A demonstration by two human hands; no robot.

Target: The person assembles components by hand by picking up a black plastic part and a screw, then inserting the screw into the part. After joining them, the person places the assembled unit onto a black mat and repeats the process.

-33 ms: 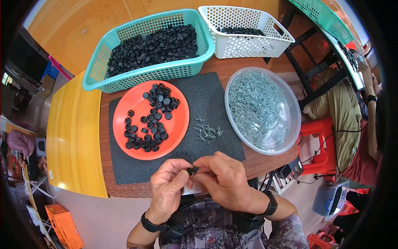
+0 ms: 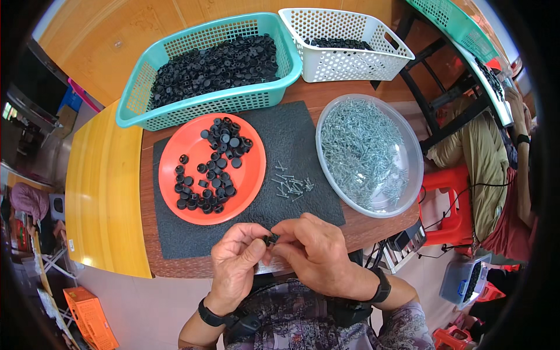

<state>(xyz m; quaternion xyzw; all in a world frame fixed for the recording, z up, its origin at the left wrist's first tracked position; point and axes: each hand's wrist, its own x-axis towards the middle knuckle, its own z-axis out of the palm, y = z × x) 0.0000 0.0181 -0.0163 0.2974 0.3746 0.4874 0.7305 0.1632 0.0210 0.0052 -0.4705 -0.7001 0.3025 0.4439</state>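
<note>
At the table's near edge, my left hand (image 2: 238,256) pinches a small black plastic cap (image 2: 270,239) between thumb and fingers. My right hand (image 2: 312,245) meets it there, its thumb and fingertips closed on the cap's other side. The fingers cover most of the cap, and whether a screw is in it is hidden. Just beyond my left hand lies an orange-red plate (image 2: 169,151) holding several black caps (image 2: 217,182). Beyond my right hand, loose silver screws (image 2: 293,185) lie scattered on a dark grey mat (image 2: 286,134).
A clear round tub (image 2: 413,157) heaped with screws stands on the right. At the back are a turquoise basket (image 2: 216,100) full of black parts and a white basket (image 2: 350,70). A yellow board (image 2: 105,192) adjoins the left side. A co-worker sits by a red stool (image 2: 449,210).
</note>
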